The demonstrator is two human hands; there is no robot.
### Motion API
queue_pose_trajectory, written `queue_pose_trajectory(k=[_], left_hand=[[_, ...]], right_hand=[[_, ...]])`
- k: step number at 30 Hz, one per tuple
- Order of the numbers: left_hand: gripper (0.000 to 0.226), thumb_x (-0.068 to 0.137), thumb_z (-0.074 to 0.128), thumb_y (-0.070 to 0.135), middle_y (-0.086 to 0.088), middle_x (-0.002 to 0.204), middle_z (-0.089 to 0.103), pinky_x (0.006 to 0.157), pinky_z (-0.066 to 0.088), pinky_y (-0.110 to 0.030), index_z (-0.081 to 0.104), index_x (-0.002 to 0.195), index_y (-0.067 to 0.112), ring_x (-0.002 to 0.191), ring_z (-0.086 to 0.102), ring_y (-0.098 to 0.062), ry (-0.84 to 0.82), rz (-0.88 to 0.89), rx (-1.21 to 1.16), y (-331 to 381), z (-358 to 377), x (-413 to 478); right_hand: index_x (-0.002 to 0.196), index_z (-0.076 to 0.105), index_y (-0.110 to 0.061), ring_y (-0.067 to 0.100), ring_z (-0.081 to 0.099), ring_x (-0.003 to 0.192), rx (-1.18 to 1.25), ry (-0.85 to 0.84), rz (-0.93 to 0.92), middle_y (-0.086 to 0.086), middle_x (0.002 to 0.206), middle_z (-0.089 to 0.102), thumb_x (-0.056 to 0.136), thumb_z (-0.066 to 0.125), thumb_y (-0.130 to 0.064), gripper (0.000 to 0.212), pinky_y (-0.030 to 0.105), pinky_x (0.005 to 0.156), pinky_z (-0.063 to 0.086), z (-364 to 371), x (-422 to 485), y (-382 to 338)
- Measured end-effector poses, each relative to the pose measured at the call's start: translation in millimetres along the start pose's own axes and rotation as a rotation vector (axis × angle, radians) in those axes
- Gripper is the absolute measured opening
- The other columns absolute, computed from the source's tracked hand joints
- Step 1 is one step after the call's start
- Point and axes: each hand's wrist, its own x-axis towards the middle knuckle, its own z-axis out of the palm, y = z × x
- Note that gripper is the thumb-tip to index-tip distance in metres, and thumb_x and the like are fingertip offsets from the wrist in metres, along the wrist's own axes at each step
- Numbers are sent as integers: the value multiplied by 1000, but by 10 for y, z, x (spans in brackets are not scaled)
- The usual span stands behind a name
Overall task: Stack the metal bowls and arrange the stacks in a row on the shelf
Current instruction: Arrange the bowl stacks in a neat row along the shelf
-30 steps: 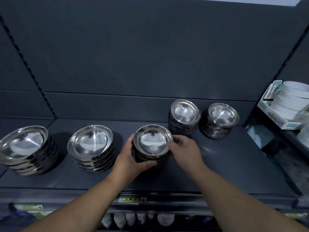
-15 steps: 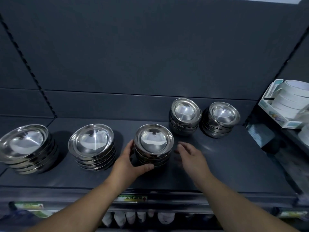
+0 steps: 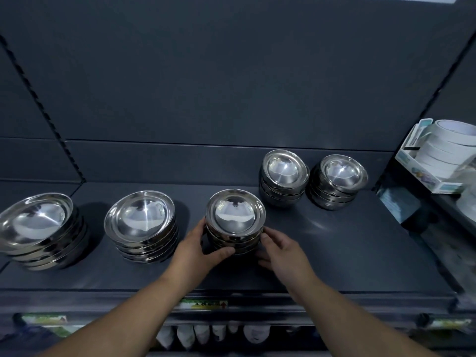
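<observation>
Dark shelf (image 3: 334, 253) carries five bowl stacks, bowl size dropping from left to right. The far-left stack (image 3: 38, 228) and second stack (image 3: 141, 225) sit along the front. The middle stack (image 3: 235, 222) stands front centre, probably being lined up with that row. The inner small stack (image 3: 283, 176) and outer small stack (image 3: 337, 180) sit further back, side by side. Left hand (image 3: 195, 251) cups the middle stack's left flank, thumb curled across its front. Right hand (image 3: 283, 251) is loose-fingered at the right flank, contact unclear.
</observation>
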Motion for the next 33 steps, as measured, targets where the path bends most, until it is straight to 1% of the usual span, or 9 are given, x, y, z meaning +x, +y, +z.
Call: queue_pose_trajectory(k=[4,10,15,16,20,22,27,30,33], left_hand=[[117,56,85,52,11,145,47,113,35,-30,20,151,31,133,43,-5,-5,0,-24,23,-30,2],[100,69,85,31,15,134,52,99,33,-13,25,150,28,123,47,0,-7,28,-41,62,-52,-10],[98,69,85,31,17,129,53,94,32,0,27,149,28,119,49,1,-16,35,-12,65,-72,10],[102,68,85,34,16,133,51,96,31,-1,25,150,28,121,48,0,-19,34,-3,58,-80,11],[125,61,87,45,7,155,33,116,29,-32,4,154,27,140,33,-12,-15,18,2,104,-132,-16],[128,60,87,44,5,157,28,117,25,-30,2,154,23,143,28,-11,13,61,29,168,-158,-44],[106,70,81,43,10,157,19,113,13,-19,17,152,23,144,15,-5,69,327,229,387,-184,-77],[81,79,75,38,7,156,25,116,18,-26,34,146,21,145,21,-13,89,468,334,534,-116,-26],[66,81,73,33,11,152,32,110,15,-15,45,140,23,138,29,-6,74,541,344,752,40,22]], right_hand=[[116,63,-29,19,72,95,-6,5,5,1,105,74,98,58,-23,19,33,82,60,14,-11,16],[114,62,-24,22,72,96,6,15,14,3,105,74,97,59,-18,18,34,83,59,46,-57,-2],[118,62,-23,18,71,98,-90,34,-2,-2,105,73,96,60,-20,23,38,90,57,63,-56,-12],[122,62,-21,15,70,100,-146,40,-25,-4,108,73,95,62,-20,27,38,94,56,52,-54,-12],[136,54,-19,7,60,109,-421,36,-134,-8,120,62,86,73,-17,54,22,98,46,-34,-85,-54],[141,49,-21,13,58,118,-537,68,-154,-4,131,59,83,76,-20,64,21,99,44,-87,-103,-104],[139,52,-21,18,57,122,-659,200,-157,1,134,61,82,76,-26,62,27,102,44,-263,-142,-282],[134,57,-17,17,59,117,-612,262,-144,1,129,64,84,75,-23,54,23,97,43,-426,-150,-365],[130,61,-17,17,61,114,-593,316,-124,1,127,66,84,75,-24,48,24,97,44,-646,-139,-416]])
